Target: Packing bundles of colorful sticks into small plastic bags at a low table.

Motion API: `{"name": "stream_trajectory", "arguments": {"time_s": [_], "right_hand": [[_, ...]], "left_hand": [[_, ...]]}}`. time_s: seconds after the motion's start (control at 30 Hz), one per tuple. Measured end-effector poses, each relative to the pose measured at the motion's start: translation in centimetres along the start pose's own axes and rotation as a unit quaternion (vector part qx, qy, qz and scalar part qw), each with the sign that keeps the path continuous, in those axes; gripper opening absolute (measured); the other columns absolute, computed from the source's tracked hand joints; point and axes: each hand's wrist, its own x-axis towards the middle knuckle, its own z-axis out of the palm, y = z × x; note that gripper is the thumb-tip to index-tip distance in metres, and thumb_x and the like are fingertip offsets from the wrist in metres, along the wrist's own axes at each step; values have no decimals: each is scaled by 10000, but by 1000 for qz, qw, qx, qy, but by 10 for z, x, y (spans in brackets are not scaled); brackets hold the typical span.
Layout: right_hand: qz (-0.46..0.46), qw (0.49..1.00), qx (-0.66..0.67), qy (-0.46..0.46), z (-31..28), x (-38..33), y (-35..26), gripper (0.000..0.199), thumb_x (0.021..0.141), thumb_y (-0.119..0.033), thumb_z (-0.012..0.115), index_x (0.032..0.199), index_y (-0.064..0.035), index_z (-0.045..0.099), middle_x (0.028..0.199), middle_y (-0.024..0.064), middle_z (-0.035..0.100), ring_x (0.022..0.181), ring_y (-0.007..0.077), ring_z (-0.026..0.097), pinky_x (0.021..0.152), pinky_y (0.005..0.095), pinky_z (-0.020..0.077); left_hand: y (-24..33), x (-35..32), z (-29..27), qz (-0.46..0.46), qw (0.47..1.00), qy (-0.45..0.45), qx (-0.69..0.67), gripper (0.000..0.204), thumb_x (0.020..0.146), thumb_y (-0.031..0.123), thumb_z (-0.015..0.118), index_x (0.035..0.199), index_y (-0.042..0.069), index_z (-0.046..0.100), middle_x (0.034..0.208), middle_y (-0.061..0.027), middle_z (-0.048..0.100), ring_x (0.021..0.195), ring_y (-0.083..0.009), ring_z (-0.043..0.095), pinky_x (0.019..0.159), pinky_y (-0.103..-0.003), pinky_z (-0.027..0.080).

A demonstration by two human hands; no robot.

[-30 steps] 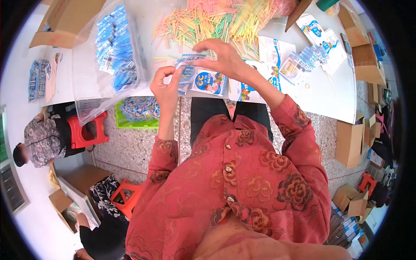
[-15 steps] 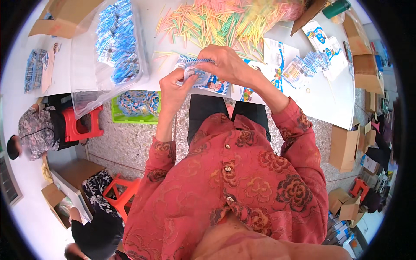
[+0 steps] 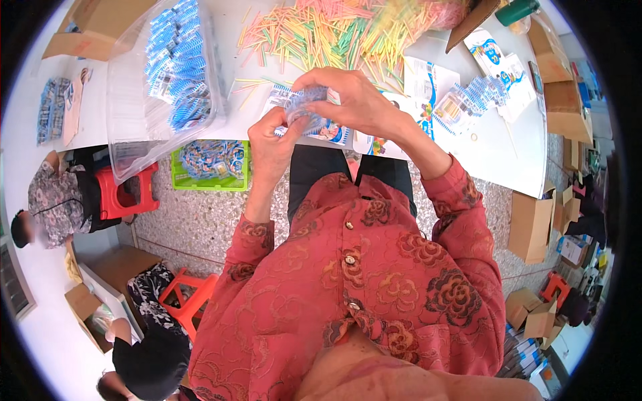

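Observation:
Both of my hands meet above the front edge of a white table [image 3: 495, 154]. My left hand [image 3: 271, 144] and my right hand [image 3: 354, 100] pinch a small clear plastic packet [image 3: 304, 110] with blue print between them. Under my hands lie flat printed packets with blue and white pictures [image 3: 331, 130]. Beyond them a big heap of thin coloured sticks [image 3: 334, 30] in yellow, green, orange and pink covers the table's far part. My red flowered sleeves run down to the lower edge.
A clear plastic bin [image 3: 160, 80] of blue-printed packets stands at the left, a green tray [image 3: 210, 164] of packets below it on the floor. More packets [image 3: 468, 100] lie at the right. Cardboard boxes [image 3: 531, 220] stand right. Red stools [image 3: 127, 190] and seated people [image 3: 57, 200] are left.
My hands have drawn closer together and lifted the clear packet off the flat packets. The left hand now grips it from below.

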Motion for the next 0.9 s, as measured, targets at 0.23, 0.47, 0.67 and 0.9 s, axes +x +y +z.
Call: {"name": "stream_trajectory", "arguments": {"time_s": [0.23,0.47,0.67,0.9], "right_hand": [[-45,992,-32,113,-17,-15,-22,393,713,-66,725,1089,-68,613,1062,84,601,853,203,594,722,305,487],[-120,984,-111,75,-13,-25,-25,269,724,-34,714,980,-49,634,1029,75,592,791,179,587,619,270,483],[46,994,53,86,-14,-12,-9,194,768,-50,686,950,-35,617,985,49,596,730,115,569,610,237,470],[96,989,-75,89,-3,30,90,203,792,-130,656,956,-15,625,874,71,655,641,147,578,609,281,479]], "left_hand": [[6,-5,6,-75,981,17,-177,167,744,19,725,672,31,575,669,52,549,640,-16,445,555,-183,359],[3,-7,8,-45,992,24,-115,188,733,14,727,653,39,559,655,59,548,626,-9,443,550,-180,359],[-6,-17,5,-66,990,45,-117,225,726,27,735,629,47,534,620,71,491,596,-13,405,528,-186,328],[-27,-19,-8,-84,982,73,-152,320,726,47,746,593,74,457,612,79,432,584,-9,358,511,-183,289]]}}
